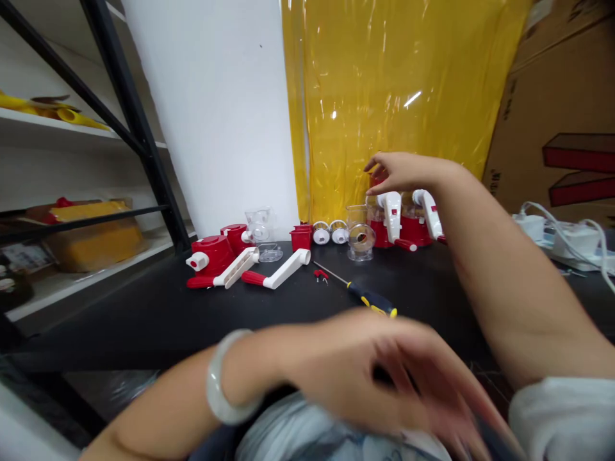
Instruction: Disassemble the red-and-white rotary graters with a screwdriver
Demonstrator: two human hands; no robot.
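My left hand (pixel 375 378), with a pale bangle at the wrist, is low in front of the table edge. It is blurred, but its fingers look stretched and apart, with nothing seen in them. My right hand (pixel 391 169) reaches to the back, fingers curved and apart, just above an assembled red-and-white hand-crank grater (pixel 393 214). Whether it touches the grater's top I cannot tell. A second such grater (pixel 418 224) stands to its right, partly behind my forearm. A screwdriver (pixel 369 298) with a dark blue and yellow handle lies between my hands.
On the black table (pixel 192 326) lie red grater bases (pixel 216 253), white cranks with red grips (pixel 288 269), a red pusher (pixel 301 237), round drums (pixel 321 233), a clear housing (pixel 360 240) and small red pieces (pixel 320 274). White chargers (pixel 574 240) and a carton (pixel 552 115) are right; shelves (pixel 96 275) left.
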